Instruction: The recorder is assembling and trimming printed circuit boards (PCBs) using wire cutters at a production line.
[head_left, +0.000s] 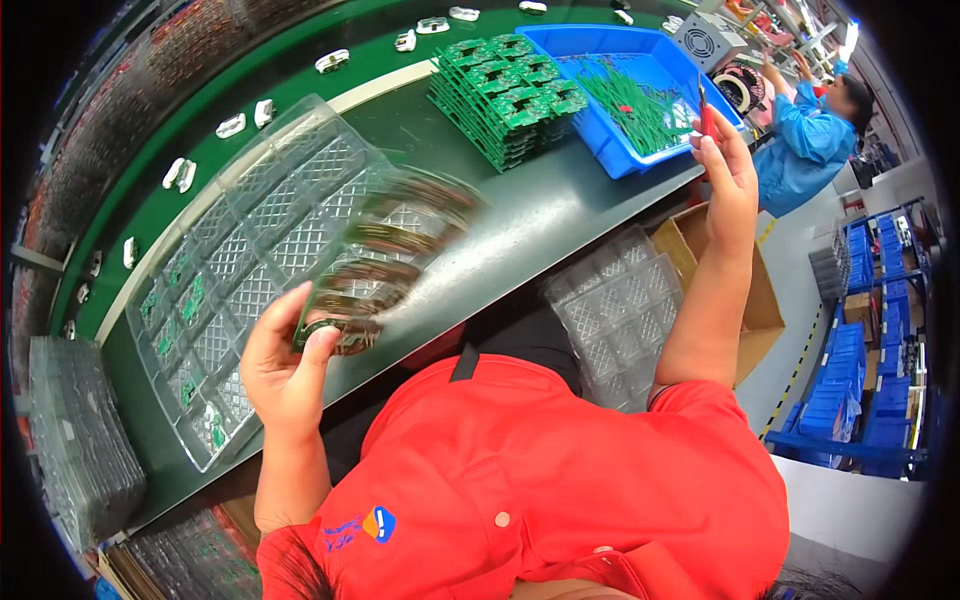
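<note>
My left hand (290, 365) is closed on the lower end of a circuit board panel (385, 250). The panel is tilted over the table and smeared by motion, with several brownish sections showing. Raised at the right, my right hand (725, 160) grips red-handled nippers (708, 118), their thin metal tip pointing up. Beneath the panel, a clear plastic compartment tray (232, 262) lies on the table. Small green boards (192, 298) sit in some of its left and near pockets. A stack of green circuit board panels (508, 95) stands farther back.
Beside the stack, a blue bin (610, 150) holds many thin green strips (640, 112). White parts (332, 61) line the green conveyor (290, 75). Stacked trays (85, 440) stand at left; more trays (620, 320) and a cardboard box (765, 320) are right. A person in blue (810, 140) works beyond.
</note>
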